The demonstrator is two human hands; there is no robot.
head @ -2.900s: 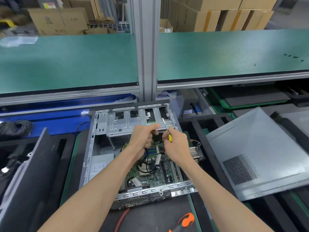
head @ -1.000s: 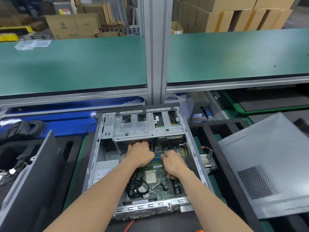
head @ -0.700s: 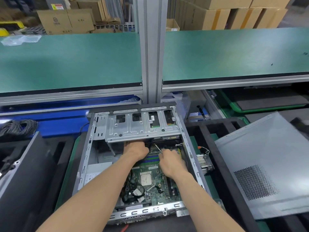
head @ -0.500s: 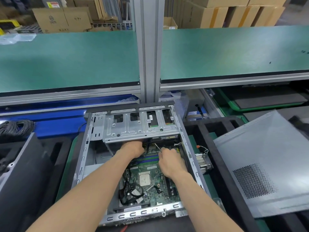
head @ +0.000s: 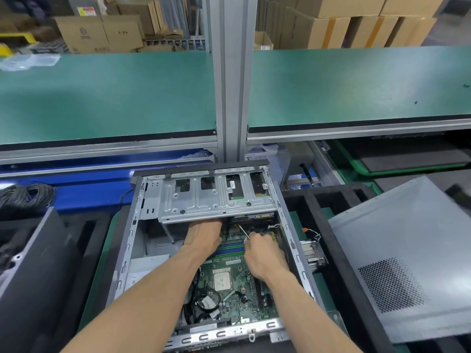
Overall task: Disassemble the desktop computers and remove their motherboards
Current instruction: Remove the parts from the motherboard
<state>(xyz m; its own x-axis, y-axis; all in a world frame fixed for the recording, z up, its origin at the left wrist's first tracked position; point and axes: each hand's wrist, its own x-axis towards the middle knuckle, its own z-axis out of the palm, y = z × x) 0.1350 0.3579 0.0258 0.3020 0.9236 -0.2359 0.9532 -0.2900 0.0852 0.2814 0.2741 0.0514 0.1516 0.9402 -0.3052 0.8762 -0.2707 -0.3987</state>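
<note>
Head view. Open desktop case point(head: 204, 250) lies flat on a green mat on the work surface point(head: 99, 276), side panel off, interior facing up. Motherboard point(head: 229, 284) is seated in the case floor, right of centre; bare CPU socket visible mid-board, black cables coiled at its near-left corner. Silver drive cage point(head: 214, 200) spans the far end of the case.

Left hand point(head: 204, 235): reaches in under the near edge of the drive cage. Back of hand and knuckles visible; fingers are hidden beneath the cage, so cannot tell how far they are curled or what they touch.

Right hand point(head: 263, 253): over the far-right part of the motherboard, just beside the left hand, the two apart. Fingers curled round a screwdriver point(head: 244, 233); only its thin metal shaft shows, angled up and to the left from the fist toward the gap below the drive cage. Handle hidden inside the hand. Tip not resolvable.

Surroundings: finned heatsink point(head: 312, 253) with a short wire lies outside the case against its right wall. Grey perforated side panel point(head: 397, 263) rests tilted on black foam to the right. Black cable bundle point(head: 25, 194) at far left. Raised green shelf point(head: 107, 98) runs across above the case, split by a grey aluminium post point(head: 230, 77); cardboard boxes point(head: 356, 21) stacked behind.
</note>
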